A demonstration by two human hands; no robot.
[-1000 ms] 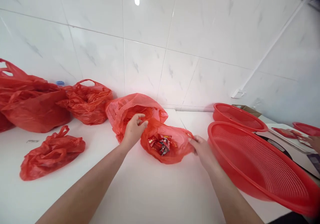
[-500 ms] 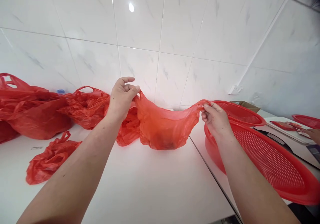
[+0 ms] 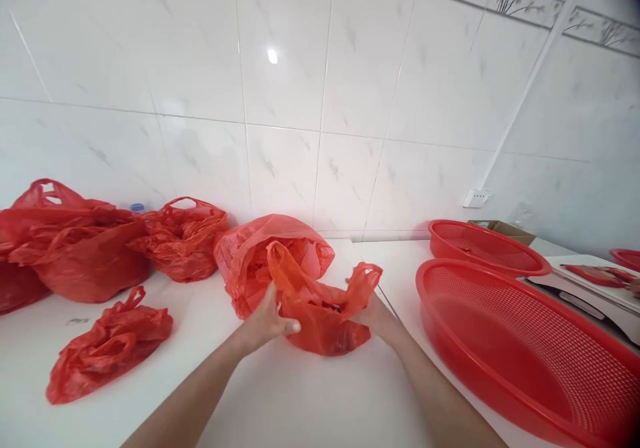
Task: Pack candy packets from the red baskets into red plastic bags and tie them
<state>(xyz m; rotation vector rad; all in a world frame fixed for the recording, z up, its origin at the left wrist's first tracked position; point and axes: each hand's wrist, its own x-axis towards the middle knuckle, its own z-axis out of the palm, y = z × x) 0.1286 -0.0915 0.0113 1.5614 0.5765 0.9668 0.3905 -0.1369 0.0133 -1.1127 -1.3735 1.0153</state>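
Observation:
A small red plastic bag sits on the white table in front of me, its two handles standing up and something dark showing inside its mouth. My left hand is at the bag's left side, thumb spread away from the fingers, which are partly hidden behind the plastic. At the right side my right hand touches the bag; most of its fingers are out of sight behind it. Just behind lies a larger red plastic bag with its mouth gaping open.
On the left stand a full red bag, another red bag and a crumpled one. To the right are a big red basket, a second basket and a white board with red pieces and part of another person's hand.
The small bag has come down from the air onto the table. Both hands have lowered, moved closer together and left the handles. The view has tilted up.

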